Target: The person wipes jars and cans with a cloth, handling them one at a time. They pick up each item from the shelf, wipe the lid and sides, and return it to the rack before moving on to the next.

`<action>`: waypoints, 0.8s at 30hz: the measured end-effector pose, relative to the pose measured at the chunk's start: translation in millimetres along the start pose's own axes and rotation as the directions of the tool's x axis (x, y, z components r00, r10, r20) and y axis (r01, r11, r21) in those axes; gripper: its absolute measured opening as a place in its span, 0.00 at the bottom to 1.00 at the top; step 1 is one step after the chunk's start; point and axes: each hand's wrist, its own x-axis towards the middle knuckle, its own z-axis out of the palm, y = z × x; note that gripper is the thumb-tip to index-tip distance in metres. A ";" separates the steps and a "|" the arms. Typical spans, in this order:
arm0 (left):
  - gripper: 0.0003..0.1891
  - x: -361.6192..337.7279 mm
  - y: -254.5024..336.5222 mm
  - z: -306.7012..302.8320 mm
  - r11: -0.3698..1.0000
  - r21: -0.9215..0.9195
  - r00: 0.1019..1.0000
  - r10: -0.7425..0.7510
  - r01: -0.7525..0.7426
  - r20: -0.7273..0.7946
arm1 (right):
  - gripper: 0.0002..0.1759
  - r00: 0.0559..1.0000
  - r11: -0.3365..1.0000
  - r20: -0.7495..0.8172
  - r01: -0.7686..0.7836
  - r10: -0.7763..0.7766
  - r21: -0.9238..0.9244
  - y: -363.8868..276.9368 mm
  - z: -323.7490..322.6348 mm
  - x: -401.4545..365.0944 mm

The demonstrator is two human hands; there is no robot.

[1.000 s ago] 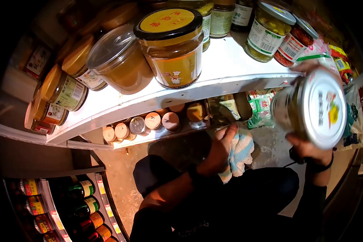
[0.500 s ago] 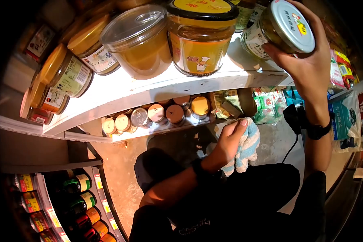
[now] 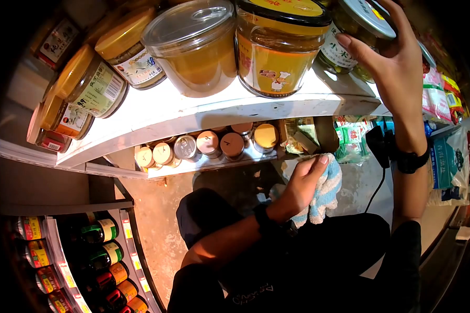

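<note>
White shelf (image 3: 209, 111) curving across upper view, jars standing along it. Clear-lidded tub (image 3: 198, 68), amber contents, just beside black-rimmed jar (image 3: 278, 65) with chef label. Silver-lidded jar (image 3: 344, 44) on shelf, to right of black-rimmed jar; right hand (image 3: 394, 65) round it, thumb on glass, fingers spread wide over far side of lid, tips out of view. Blue-and-white cloth (image 3: 326, 192) below shelf, pinched in left hand (image 3: 304, 182), thumb pressed over closed fingers.
</note>
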 end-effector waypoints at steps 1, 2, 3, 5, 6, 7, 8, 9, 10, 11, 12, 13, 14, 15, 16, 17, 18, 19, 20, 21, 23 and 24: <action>0.20 0.3 -1.3 -1.2 1.000 0.000 1.000 -0.002 0.002 -0.001 | 0.38 1.000 1.000 0.000 -0.002 0.002 0.001 5.8 1.3 -0.3; 0.20 1.1 -3.2 -2.7 1.000 0.000 1.000 0.001 -0.001 0.006 | 0.38 0.984 0.973 0.007 0.174 -0.175 -0.151 15.9 3.1 -0.8; 0.20 1.9 -4.6 -3.9 1.000 0.000 1.000 0.004 -0.004 0.014 | 0.37 0.938 0.892 0.041 0.341 -0.344 -0.296 21.9 3.9 -0.9; 0.20 1.5 -1.1 -2.4 1.000 -0.001 1.000 0.005 -0.005 0.013 | 0.38 0.967 0.914 0.054 0.253 -0.249 -0.316 14.4 1.7 -2.6; 0.20 1.5 -0.1 -1.8 1.000 -0.004 1.000 0.010 -0.010 0.011 | 0.38 0.986 0.927 0.067 0.167 -0.154 -0.336 8.7 0.6 -3.8; 0.20 2.5 -1.9 -2.1 1.000 -0.005 1.000 0.010 -0.010 0.010 | 0.38 0.986 0.927 0.068 0.167 -0.153 -0.336 2.6 0.0 -5.7; 0.20 3.8 -4.8 -2.9 1.000 -0.009 1.000 0.007 -0.007 0.008 | 0.39 0.966 0.860 0.097 0.256 -0.238 -0.442 -3.6 -0.1 -7.7; 0.20 4.3 -6.6 -4.0 1.000 -0.012 1.000 0.005 -0.004 0.004 | 0.40 0.939 0.773 0.134 0.339 -0.318 -0.536 -6.2 0.9 -8.4; 0.20 4.6 -6.6 -4.6 1.000 -0.011 1.000 0.005 -0.005 0.001 | 0.40 0.938 0.775 0.134 0.340 -0.319 -0.534 -1.3 -0.7 -6.2; 0.20 4.6 -6.9 -4.6 1.000 -0.013 1.000 0.000 0.000 0.004 | 0.39 0.935 0.743 0.143 0.345 -0.324 -0.574 7.3 -5.2 -2.6; 0.20 4.8 -7.2 -4.2 1.000 -0.015 1.000 -0.006 0.006 0.009 | 0.39 0.932 0.708 0.152 0.350 -0.329 -0.613 11.9 -7.8 -0.5; 0.20 5.4 -6.1 -3.0 1.000 -0.016 1.000 -0.005 0.005 0.008 | 0.39 0.932 0.708 0.153 0.351 -0.330 -0.612 6.7 -7.4 -1.4; 0.20 5.6 -4.6 -1.8 1.000 -0.027 1.000 -0.004 0.004 0.013 | 0.37 0.934 0.687 0.180 0.350 -0.309 -0.637 -2.9 -6.5 -3.8; 0.20 5.1 -3.4 -2.3 0.999 -0.036 1.000 -0.004 0.004 0.016 | 0.34 0.936 0.668 0.205 0.348 -0.286 -0.658 -7.9 -5.0 -5.0; 0.20 5.1 -3.3 -3.5 0.999 -0.034 1.000 -0.004 0.004 0.009 | 0.32 0.950 0.657 0.192 0.309 -0.246 -0.688 -5.1 -4.8 -3.7; 0.20 5.4 -3.5 -4.2 1.000 -0.010 1.000 0.004 -0.004 0.003 | 0.32 0.948 0.640 0.200 0.314 -0.247 -0.701 -4.1 -6.7 -3.7; 0.20 5.5 -3.9 -4.3 1.000 0.012 1.000 0.011 -0.011 -0.001 | 0.32 0.943 0.625 0.216 0.330 -0.254 -0.707 -5.0 -8.5 -3.4; 0.20 5.9 -5.6 -5.2 1.000 0.011 1.000 0.010 -0.010 -0.001 | 0.32 0.937 0.610 0.238 0.347 -0.255 -0.713 -5.4 -9.0 -4.1; 0.20 7.1 -8.3 -6.8 0.999 0.032 1.000 0.022 -0.022 0.001 | 0.31 0.932 0.596 0.256 0.361 -0.257 -0.717 -6.2 -10.6 -3.3; 0.19 8.4 -10.1 -7.7 0.998 0.054 0.999 0.034 -0.034 0.005 | 0.31 0.928 0.584 0.273 0.372 -0.254 -0.722 -6.4 -13.0 -1.9; 0.19 9.7 -11.3 -6.8 0.996 0.060 0.998 0.061 -0.061 -0.002 | 0.31 0.920 0.561 0.306 0.392 -0.244 -0.730 -6.0 -15.5 0.4; 0.19 9.8 -11.9 -6.3 0.994 0.065 0.996 0.089 -0.088 -0.012 | 0.31 0.914 0.549 0.326 0.406 -0.242 -0.731 -5.2 -17.2 3.1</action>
